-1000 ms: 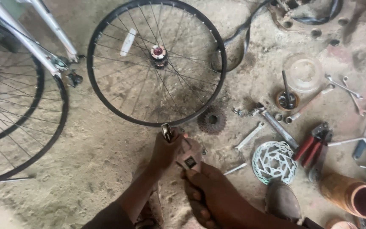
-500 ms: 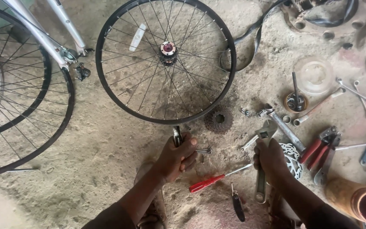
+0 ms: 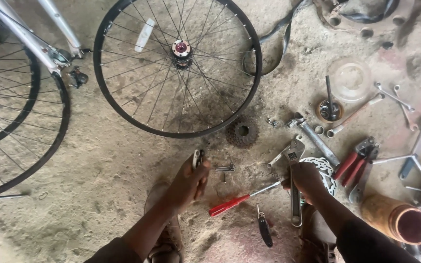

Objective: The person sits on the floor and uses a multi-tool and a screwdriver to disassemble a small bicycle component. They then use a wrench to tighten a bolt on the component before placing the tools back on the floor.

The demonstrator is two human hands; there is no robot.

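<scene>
Loose wheel [image 3: 177,68]: a black-rimmed spoked bicycle wheel is lying flat on the dusty concrete floor [image 3: 98,165], above both hands.
Bicycle [image 3: 20,87]: a silver frame and rear wheel are crowding the left edge.
Adjustable wrench [image 3: 294,182]: the steel tool is lying handle-down on the floor under the right hand; it looks heavy, rigid and possibly greasy, and is best gripped mid-handle, below the jaw.
Red-handled screwdriver [image 3: 242,198]: it is resting between the hands, its tip pointing toward the wrench.
Cassette sprocket [image 3: 242,131]: a rusty toothed cluster is sitting just below the wheel rim.
Left hand [image 3: 187,182]: it is closing around a small metal tool [image 3: 197,158], whose tip is poking out above the thumb.
Right hand [image 3: 309,180]: it is settling onto the wrench, fingers curling at the shaft; whether the grip is complete cannot be told.
</scene>
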